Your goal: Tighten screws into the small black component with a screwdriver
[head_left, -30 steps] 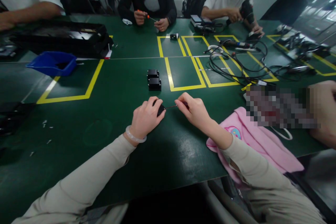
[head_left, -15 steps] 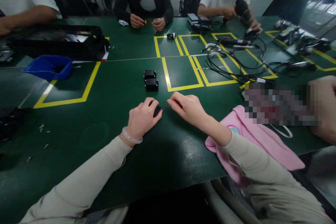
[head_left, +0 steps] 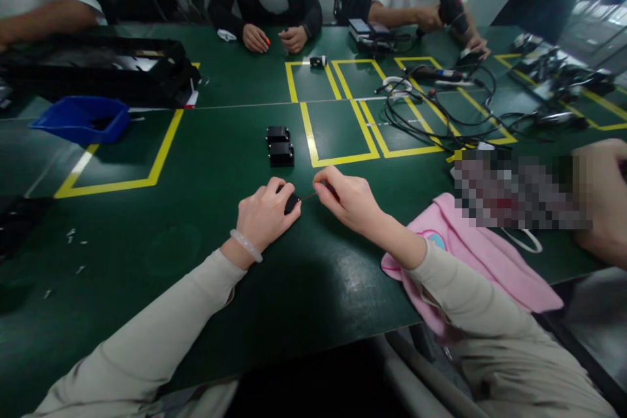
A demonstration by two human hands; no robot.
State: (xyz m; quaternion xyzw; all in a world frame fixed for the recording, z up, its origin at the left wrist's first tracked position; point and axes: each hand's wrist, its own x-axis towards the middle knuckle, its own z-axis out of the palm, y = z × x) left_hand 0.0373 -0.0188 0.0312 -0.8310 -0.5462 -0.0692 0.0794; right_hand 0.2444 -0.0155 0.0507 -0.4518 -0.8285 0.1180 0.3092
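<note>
Pinching a small black part (head_left: pixel 292 202) against the green bench (head_left: pixel 220 163) with left hand (head_left: pixel 264 215); right hand (head_left: pixel 350 199) gripping a thin tool (head_left: pixel 308 196) touching it.

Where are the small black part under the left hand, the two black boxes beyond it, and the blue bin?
small black part (head_left: pixel 292 202), head view: its exposed right end.
two black boxes (head_left: pixel 280 145), head view: where the pair meet.
blue bin (head_left: pixel 63 125), head view: near wall.
</note>
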